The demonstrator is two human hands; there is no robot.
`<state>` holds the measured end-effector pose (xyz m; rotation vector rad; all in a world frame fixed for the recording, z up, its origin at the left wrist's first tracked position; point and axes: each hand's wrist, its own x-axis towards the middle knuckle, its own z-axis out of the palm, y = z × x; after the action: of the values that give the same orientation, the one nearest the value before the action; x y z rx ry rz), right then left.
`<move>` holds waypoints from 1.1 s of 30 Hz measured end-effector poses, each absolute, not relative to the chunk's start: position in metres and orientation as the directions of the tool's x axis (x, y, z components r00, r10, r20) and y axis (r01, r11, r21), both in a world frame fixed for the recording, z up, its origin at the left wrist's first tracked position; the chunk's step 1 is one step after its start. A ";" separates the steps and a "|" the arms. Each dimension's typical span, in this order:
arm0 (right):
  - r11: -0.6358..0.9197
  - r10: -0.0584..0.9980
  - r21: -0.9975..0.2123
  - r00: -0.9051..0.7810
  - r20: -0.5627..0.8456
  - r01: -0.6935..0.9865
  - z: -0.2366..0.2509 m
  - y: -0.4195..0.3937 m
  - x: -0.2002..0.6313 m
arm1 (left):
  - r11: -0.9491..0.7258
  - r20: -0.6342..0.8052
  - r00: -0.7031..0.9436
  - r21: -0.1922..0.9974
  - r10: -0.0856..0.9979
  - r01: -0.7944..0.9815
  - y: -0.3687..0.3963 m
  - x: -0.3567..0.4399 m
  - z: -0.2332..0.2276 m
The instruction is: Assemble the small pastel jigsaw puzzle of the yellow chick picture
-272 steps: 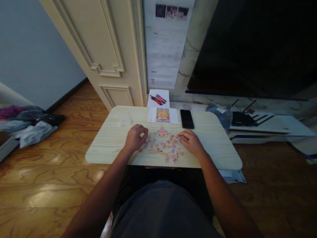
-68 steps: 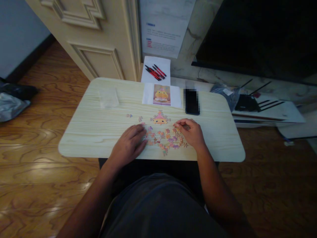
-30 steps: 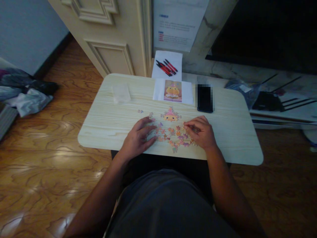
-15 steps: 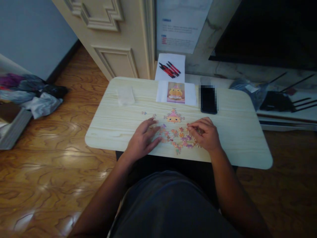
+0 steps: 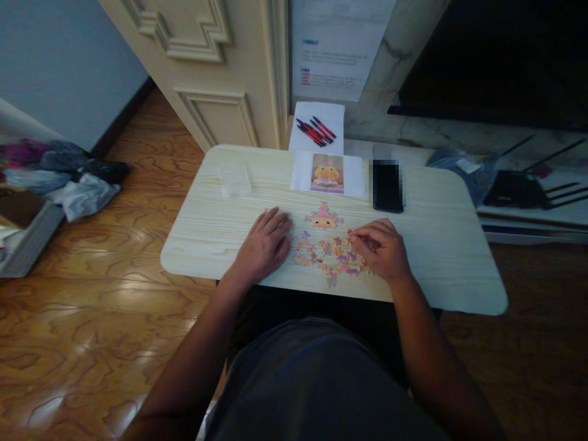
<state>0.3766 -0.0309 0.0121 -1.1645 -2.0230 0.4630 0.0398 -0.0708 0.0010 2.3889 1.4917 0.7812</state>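
Loose jigsaw puzzle pieces (image 5: 340, 258) lie scattered near the front of the pale wooden table (image 5: 197, 239). Behind them sits a joined part of the puzzle (image 5: 323, 217), showing a pink top and a face with eyes. My left hand (image 5: 265, 246) rests palm down left of the loose pieces, fingers stretched forward and holding nothing that I can see. To the right of the pile, my right hand (image 5: 380, 248) pinches a small puzzle piece (image 5: 350, 233) between thumb and forefinger. Part of the pile is hidden under that hand.
A printed reference picture (image 5: 327, 174) lies at the table's back edge, with a black phone (image 5: 387, 185) to its right. A clear plastic bag (image 5: 234, 179) is at the back left. Red and black pens (image 5: 316, 131) lie on paper beyond the table.
My left hand has shifted left and forward, from the pile's edge onto the spot where small pieces lay, which are now covered. My right hand stays in place, still pinching.
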 end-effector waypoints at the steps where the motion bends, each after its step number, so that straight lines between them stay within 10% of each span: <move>1: 0.523 0.851 -0.621 -0.311 0.424 0.583 0.012 -0.031 0.377 | -0.467 0.313 0.355 0.446 0.881 0.764 -0.070 0.040 0.001; 33: 0.501 0.863 -0.632 -0.286 0.416 0.591 0.013 -0.031 0.375 | -0.418 0.333 0.298 0.384 0.894 0.824 -0.057 0.046 0.014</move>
<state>0.3750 -0.0309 0.0131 -1.1913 -1.9998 0.4649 0.0462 -0.0566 0.0145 2.4154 1.6106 0.7648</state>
